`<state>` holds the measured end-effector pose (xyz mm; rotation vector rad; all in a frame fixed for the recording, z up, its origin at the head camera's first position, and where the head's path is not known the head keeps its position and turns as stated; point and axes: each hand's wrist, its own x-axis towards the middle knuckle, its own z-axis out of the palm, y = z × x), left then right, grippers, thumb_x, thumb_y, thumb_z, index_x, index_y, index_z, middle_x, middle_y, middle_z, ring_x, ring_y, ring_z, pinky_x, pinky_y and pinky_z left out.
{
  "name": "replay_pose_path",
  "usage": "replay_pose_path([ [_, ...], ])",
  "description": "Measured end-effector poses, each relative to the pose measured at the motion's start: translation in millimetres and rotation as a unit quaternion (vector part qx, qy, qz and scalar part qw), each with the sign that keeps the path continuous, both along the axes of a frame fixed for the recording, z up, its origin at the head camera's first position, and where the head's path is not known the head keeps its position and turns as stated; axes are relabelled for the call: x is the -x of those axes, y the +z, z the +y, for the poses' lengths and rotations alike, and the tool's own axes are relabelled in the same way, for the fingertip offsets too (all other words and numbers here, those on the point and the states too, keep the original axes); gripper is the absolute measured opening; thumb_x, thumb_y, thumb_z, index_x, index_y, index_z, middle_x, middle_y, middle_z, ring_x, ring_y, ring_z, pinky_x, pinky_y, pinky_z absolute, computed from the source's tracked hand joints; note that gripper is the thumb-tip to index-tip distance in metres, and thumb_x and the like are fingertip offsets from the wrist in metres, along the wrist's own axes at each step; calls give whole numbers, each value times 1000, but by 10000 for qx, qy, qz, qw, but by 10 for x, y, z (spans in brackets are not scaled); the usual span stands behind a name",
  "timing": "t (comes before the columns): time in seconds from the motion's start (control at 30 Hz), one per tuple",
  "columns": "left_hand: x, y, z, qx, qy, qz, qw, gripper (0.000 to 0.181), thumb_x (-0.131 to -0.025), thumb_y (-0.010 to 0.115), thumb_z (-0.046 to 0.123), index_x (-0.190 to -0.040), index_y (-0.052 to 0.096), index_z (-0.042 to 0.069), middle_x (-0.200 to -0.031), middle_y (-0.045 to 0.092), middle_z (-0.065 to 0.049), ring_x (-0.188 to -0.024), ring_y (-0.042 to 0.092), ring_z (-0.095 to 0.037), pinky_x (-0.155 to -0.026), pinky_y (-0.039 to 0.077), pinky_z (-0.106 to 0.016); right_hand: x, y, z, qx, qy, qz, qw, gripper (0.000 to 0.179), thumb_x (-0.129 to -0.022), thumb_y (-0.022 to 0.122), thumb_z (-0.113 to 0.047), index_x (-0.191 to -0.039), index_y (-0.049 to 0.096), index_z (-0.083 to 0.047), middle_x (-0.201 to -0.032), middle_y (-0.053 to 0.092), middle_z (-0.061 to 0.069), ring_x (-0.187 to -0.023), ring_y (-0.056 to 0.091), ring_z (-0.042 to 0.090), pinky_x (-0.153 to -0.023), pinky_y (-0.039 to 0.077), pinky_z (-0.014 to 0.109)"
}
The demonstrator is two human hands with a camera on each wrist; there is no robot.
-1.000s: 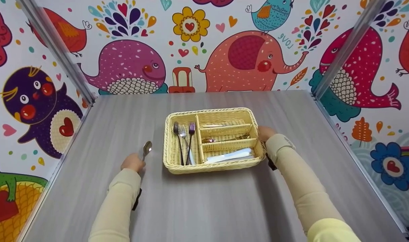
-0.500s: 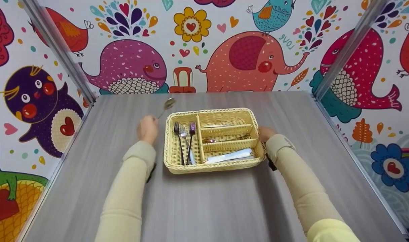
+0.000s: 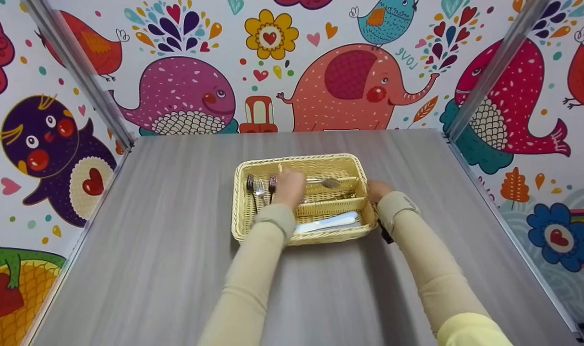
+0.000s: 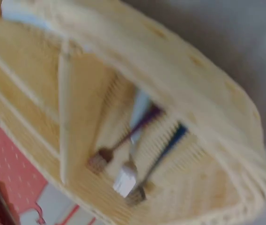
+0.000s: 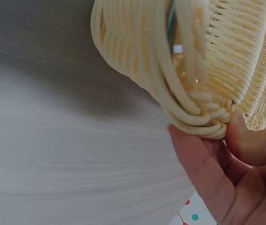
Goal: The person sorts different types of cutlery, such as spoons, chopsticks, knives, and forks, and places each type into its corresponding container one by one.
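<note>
My left hand (image 3: 290,187) is over the wicker cutlery basket (image 3: 239,211), pinching a metal spoon (image 3: 330,183) by its handle. The spoon's bowl points right, overlapping the basket's upper divider in the head view. In the left wrist view, only part of the hand and the spoon's handle (image 4: 1,199) show at the lower left. My right hand (image 5: 231,168) grips the basket's woven rim at its right end, thumb on one side and fingers on the other. Several forks (image 4: 123,178) lie in the long left compartment, partly hidden by the left arm in the head view.
Knives with pale handles (image 3: 328,222) lie in the front right compartment. Gold-coloured cutlery (image 3: 352,195) shows in the middle one. The basket stands on a grey wood-grain table (image 3: 176,192), with printed walls (image 3: 186,91) at the back and sides.
My left hand has carried the spoon from the table's left side, up past the basket's back left corner, then right over the basket. My right hand has stayed at the rim.
</note>
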<state>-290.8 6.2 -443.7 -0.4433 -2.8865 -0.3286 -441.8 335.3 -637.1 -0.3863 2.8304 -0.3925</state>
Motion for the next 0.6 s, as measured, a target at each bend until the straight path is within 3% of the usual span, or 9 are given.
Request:
replay_pose_path([
  [0.1, -61, -126, 181, 164, -326, 67, 9993, 16, -77, 58, -6, -79, 68, 6, -84, 67, -7, -82, 59, -23, -78, 48, -34, 69, -104, 5, -11, 5, 5, 10000, 47, -84, 59, -31, -121, 51, -3, -109, 60, 24, -98, 56, 42, -83, 45, 52],
  [0.23, -130, -246, 298, 872, -592, 295, 9940, 17, -83, 57, -2, -88, 70, 8, -92, 66, -7, -90, 57, -22, -82, 47, -34, -73, 66, -170, 126, -204, -206, 9995, 51, -85, 58, -36, -127, 50, -9, -116, 59, 20, -107, 54, 39, -91, 42, 51],
  [0.3, -143, -287, 321, 1279, -764, 436, 9879, 15, -84, 58, 2, -88, 70, 10, -92, 66, -5, -91, 56, -21, -83, 46, -33, -148, 138, -247, 150, -250, -45, 9996, 46, -84, 59, -33, -122, 53, -8, -113, 61, 19, -105, 56, 38, -90, 43, 50],
  [0.37, -154, -304, 329, 1582, -956, 541, 9813, 15, -84, 58, 3, -88, 70, 12, -90, 65, -3, -89, 56, -20, -82, 46, -32, -101, 89, -235, 55, -210, -50, 9998, 44, -83, 59, -27, -121, 53, -6, -112, 61, 21, -103, 56, 38, -89, 44, 49],
  [0.47, -156, -326, 332, 1778, -1169, 568, 9754, 16, -82, 59, 1, -87, 70, 13, -89, 65, -2, -87, 55, -19, -81, 45, -31, 126, -217, -115, 51, -180, 71, 9998, 41, -82, 60, -25, -117, 54, -5, -108, 61, 20, -100, 57, 38, -86, 45, 50],
  [0.6, -150, -341, 315, 1977, -1362, 692, 9683, 18, -81, 60, 1, -88, 69, 15, -90, 65, -1, -89, 54, -19, -84, 41, -32, 645, -902, 175, -33, -398, 15, 9992, 42, -78, 63, -21, -116, 53, -9, -109, 61, 17, -103, 55, 38, -89, 43, 51],
])
